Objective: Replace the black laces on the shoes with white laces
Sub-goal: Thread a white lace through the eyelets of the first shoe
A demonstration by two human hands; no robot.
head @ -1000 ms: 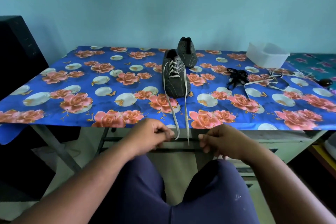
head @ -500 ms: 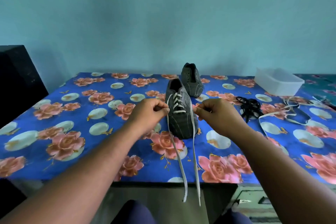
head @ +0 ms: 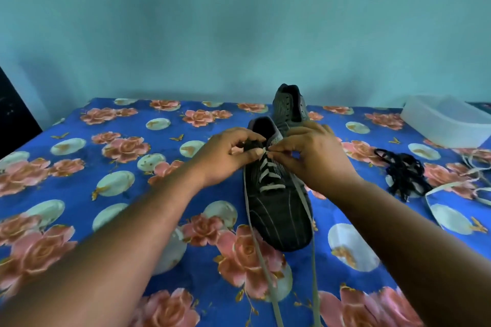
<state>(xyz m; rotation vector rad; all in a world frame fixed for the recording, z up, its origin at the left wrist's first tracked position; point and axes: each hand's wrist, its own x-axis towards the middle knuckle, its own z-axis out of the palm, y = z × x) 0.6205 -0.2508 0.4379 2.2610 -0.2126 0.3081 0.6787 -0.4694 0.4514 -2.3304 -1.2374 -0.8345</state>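
A dark striped shoe [head: 279, 210] lies on the flowered table with its toe toward me. A white lace [head: 269, 177] crosses its eyelets, and both long ends trail down past the toe to the table's near edge. My left hand [head: 228, 154] and my right hand [head: 313, 152] meet over the top eyelets, each pinching the white lace near the tongue. A second dark shoe [head: 290, 103] stands behind the first, with no lace visible in it. A heap of black laces [head: 402, 172] lies to the right.
A blue cloth with pink roses covers the table [head: 119, 167]. A white plastic box [head: 446, 121] sits at the far right. Loose white laces [head: 465, 183] lie beside the black heap. A dark object [head: 13, 119] stands at the left edge.
Both hands have risen from the table's near edge to the shoe's top eyelets and closed together. The view has moved nearer to the shoe.
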